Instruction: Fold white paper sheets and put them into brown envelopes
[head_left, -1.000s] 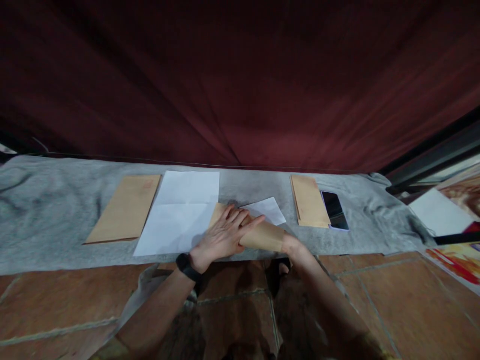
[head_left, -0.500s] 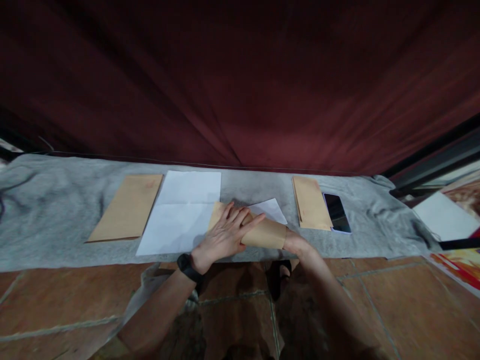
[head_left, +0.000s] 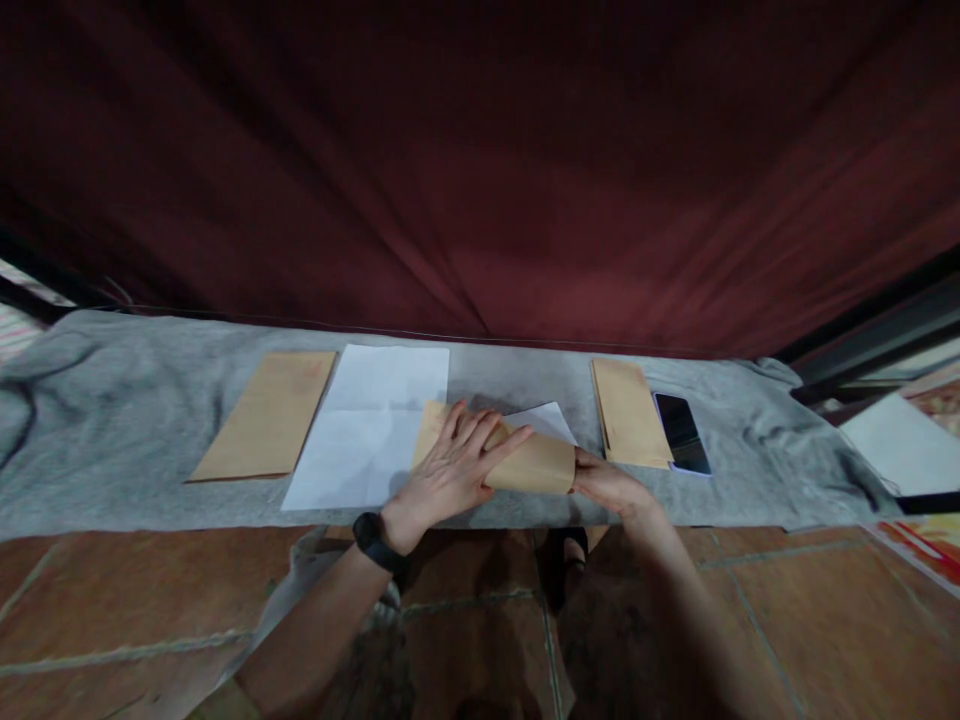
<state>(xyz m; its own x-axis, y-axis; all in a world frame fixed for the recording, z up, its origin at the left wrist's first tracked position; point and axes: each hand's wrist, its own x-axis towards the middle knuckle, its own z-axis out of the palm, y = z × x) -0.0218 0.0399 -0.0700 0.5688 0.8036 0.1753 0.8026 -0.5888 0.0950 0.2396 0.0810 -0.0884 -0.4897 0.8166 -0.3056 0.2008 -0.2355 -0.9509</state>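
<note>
My left hand (head_left: 454, 465) lies flat with fingers spread on a brown envelope (head_left: 536, 465) on the grey cloth (head_left: 112, 440), pressing it down. A black watch is on that wrist. My right hand (head_left: 611, 485) is at the envelope's right end, its fingertips hidden inside or behind the opening. A folded white sheet (head_left: 546, 420) sticks out from behind the envelope. An unfolded white sheet (head_left: 371, 425) with creases lies just left of my left hand.
A brown envelope (head_left: 266, 415) lies at the left on the cloth. A stack of brown envelopes (head_left: 628, 413) and a dark phone (head_left: 681, 432) sit at the right. A dark red curtain (head_left: 480, 170) hangs behind. Tiled floor (head_left: 787, 620) lies in front.
My right hand has slid out from inside the envelope to its right end, and more of the hand shows. My left hand stays pressed on the envelope.
</note>
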